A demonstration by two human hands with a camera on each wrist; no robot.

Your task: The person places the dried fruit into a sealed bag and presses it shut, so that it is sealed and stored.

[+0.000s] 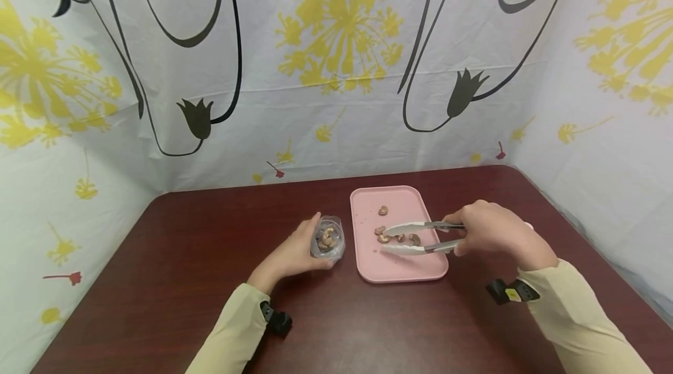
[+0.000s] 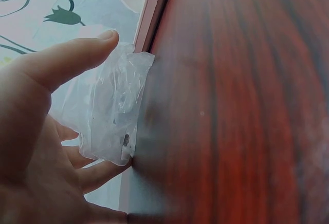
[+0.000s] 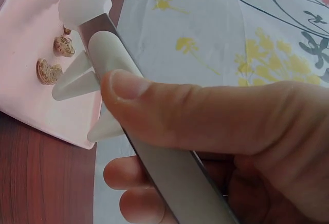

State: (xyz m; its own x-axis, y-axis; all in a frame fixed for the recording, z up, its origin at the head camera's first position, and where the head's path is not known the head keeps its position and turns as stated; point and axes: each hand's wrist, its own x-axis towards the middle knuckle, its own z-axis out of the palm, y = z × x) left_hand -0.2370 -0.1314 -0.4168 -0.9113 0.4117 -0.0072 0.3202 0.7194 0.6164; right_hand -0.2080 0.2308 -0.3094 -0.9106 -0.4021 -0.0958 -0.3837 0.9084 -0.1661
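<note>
My left hand (image 1: 297,248) curves its thumb and fingers around a clear, crinkled plastic bag (image 2: 110,106) beside the tray. Several cashews (image 1: 328,239) show inside it from above. My right hand (image 1: 496,232) grips metal tongs (image 1: 439,246) with white tips, thumb along one arm in the right wrist view. The tongs' arms are spread over the pink tray (image 1: 402,272), tips pointing left. Several brownish cashews (image 1: 414,239) lie on the tray around and between the tips, and a single one (image 1: 383,210) sits farther back.
The dark wooden table (image 1: 200,269) carries the tray right of its middle. A white cloth (image 1: 363,146) with yellow and grey flower prints hangs behind it and at both sides. Each wrist wears a small black camera (image 1: 277,320).
</note>
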